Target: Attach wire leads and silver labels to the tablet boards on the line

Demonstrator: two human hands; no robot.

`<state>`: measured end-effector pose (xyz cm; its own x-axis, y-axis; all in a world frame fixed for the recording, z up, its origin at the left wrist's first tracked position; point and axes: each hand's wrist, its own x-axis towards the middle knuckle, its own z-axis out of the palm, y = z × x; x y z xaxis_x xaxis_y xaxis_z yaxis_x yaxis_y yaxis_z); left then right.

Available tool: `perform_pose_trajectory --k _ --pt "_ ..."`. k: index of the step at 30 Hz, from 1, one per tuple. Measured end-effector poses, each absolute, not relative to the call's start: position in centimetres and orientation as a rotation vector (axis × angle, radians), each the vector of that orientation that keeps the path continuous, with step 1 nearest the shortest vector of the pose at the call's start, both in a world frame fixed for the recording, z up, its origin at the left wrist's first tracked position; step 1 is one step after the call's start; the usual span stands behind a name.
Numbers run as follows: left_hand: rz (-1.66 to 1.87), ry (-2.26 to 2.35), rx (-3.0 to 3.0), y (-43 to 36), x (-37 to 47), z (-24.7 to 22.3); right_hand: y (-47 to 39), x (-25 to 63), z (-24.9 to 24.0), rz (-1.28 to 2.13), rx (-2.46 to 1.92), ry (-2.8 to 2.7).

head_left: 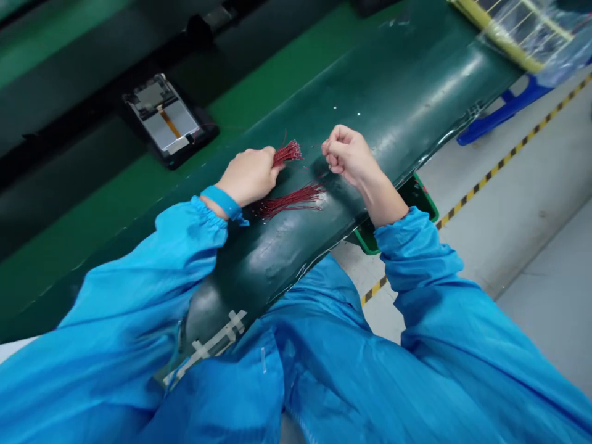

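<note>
My left hand (250, 175) is closed around a bundle of thin dark red wires (287, 152), whose ends stick out to the right past my thumb. Just below that hand, a second bunch of red wires (293, 200) lies fanned out on the green mat (287, 246). To the right, my right hand (346, 153) is raised over the mat with its fingers curled together in a pinch. Whatever those fingertips hold, if anything, is too small to make out. A blue band (224, 200) circles my left wrist.
An opened device with exposed inner parts (163, 117) lies at the back left. Tiny white bits (358, 114) dot the mat. A green bin (425, 196) stands below the bench edge. At the upper right are a yellow-framed tray (513, 46) and a blue stool-like object (497, 117).
</note>
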<state>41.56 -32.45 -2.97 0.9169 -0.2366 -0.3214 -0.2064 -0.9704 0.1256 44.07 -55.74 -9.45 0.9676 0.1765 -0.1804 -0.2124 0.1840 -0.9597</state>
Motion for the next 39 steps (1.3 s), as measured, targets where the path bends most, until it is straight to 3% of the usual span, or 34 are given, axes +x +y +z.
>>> perform_pose_trajectory --k 6,14,22,29,39 --pt "-0.459 -0.328 3.157 -33.9 46.9 -6.2 -58.9 43.4 -9.6 0.288 -1.412 0.020" --pt "-0.427 -0.358 2.887 -34.9 48.9 -8.5 -59.2 43.9 -10.4 0.349 -1.293 -0.130" --pt "-0.284 -0.647 2.555 -34.0 44.5 -4.1 -56.4 43.5 -9.1 0.518 -1.190 -0.252" --pt "-0.177 -0.465 2.593 -35.1 42.7 1.3 -53.1 44.0 -6.1 0.521 -1.238 -0.137" --pt "-0.312 -0.210 2.566 -31.7 44.1 0.1 -57.1 46.0 -9.5 0.383 -1.340 0.167"
